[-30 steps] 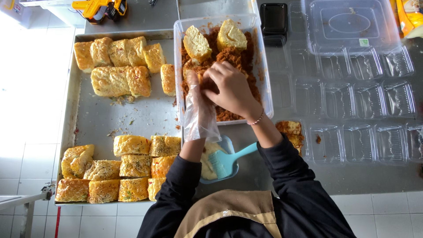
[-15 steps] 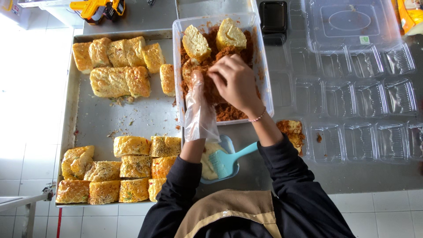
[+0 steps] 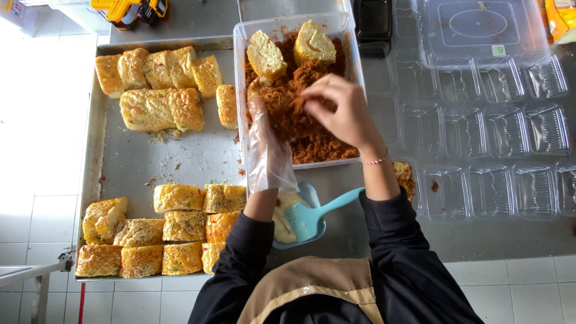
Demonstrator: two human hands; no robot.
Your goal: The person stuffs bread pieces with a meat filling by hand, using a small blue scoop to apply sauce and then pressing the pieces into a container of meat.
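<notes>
A steel work table point(image 3: 198, 21) fills the view from above, seen past a person in dark sleeves and a tan apron. On its left side lies a large metal baking tray point(image 3: 144, 162), holding golden cake pieces in two groups: one cluster point(image 3: 162, 87) at the far end, another point(image 3: 159, 231) at the near end, with crumbs scattered on the bare metal between them. To the right, rows of empty clear plastic containers point(image 3: 492, 129) cover the table, a clear lid point(image 3: 480, 27) lying beyond them. Between tray and containers stands a clear rectangular tub point(image 3: 294, 24) filled with reddish-brown shredded floss point(image 3: 318, 144); two cut cake rolls point(image 3: 288, 51) rest on the floss at the tub's far end. Both hands work inside the tub. The left hand point(image 3: 267, 129), in a loose transparent plastic glove, is sunk into the floss with fingers curled around what appears to be a floss-coated piece, though the coating hides its shape. The bare right hand point(image 3: 342, 111), a thin bracelet at the wrist, has its fingertips pinched together on a tuft of floss just beside the left. Near the person's body sits a small blue bowl point(image 3: 312, 195) of pale cream with a light blue silicone brush point(image 3: 315, 213) lying across it. A yellow tool point(image 3: 129, 9) lies at the table's far edge.
</notes>
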